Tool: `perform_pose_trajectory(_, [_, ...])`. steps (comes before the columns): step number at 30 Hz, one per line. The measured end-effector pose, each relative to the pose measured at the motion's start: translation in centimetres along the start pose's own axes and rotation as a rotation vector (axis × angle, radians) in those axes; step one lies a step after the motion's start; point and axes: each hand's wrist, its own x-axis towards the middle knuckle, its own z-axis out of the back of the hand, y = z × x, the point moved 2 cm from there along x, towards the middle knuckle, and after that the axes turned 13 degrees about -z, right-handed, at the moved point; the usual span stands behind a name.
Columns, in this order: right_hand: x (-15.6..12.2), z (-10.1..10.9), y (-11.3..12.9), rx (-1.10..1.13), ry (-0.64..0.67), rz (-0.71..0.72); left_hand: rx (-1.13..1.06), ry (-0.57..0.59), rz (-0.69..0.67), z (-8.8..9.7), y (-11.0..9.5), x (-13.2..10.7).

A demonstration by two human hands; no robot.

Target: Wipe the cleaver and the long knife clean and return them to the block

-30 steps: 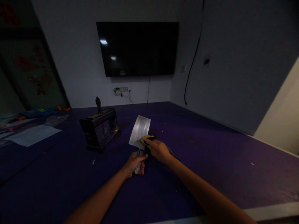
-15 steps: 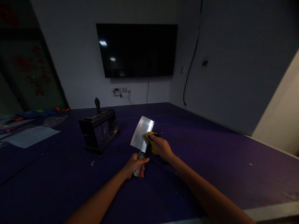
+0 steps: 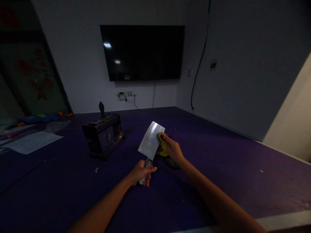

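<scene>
My left hand point(image 3: 143, 173) is wrapped round the patterned handle of a cleaver point(image 3: 151, 139), whose broad shiny blade points away from me and leans to the right. A yellow and dark cloth point(image 3: 163, 149) is pinched in my right hand point(image 3: 173, 149), pressed at the right edge of the blade; part of it hangs below the fingers. Whether the cloth wraps round that edge is hidden by the blade and fingers. To the left of the cleaver stands a black knife block point(image 3: 104, 136) with clear sides and one dark handle sticking up from its top.
Both hands are over a purple surface point(image 3: 218, 168) with small white scraps on it. Paper sheets point(image 3: 34, 141) and a clear plastic bag point(image 3: 57, 125) lie at the left. A large television point(image 3: 143, 53) hangs on the far wall, and a black cable point(image 3: 198, 71) runs down the right wall.
The cleaver's blade has tilted slightly to the right. My right hand and the cloth have shifted right and up, from the blade's face toward its edge, and more of the cloth shows.
</scene>
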Motion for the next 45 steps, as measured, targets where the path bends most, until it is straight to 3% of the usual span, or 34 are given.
perform_pose_trajectory(16, [0.8, 1.5, -0.5, -0.018, -0.116, -0.01, 0.025, 0.074, 0.021, 0.1, 0.1, 0.1])
perform_pose_trajectory(29, [0.4, 0.6, 1.0, 0.199, -0.119, -0.038, 0.056, 0.069, 0.02, 0.4, 0.6, 0.3])
perform_pose_trajectory(33, [-0.1, -0.2, 1.4, 0.221, -0.064, -0.039, 0.071, 0.039, 0.025, 0.5, 0.6, 0.3])
perform_pose_trajectory(45, [-2.4, -3.0, 4.1, 0.151, 0.289, 0.053, -0.02, -0.118, 0.011, 0.5, 0.5, 0.3])
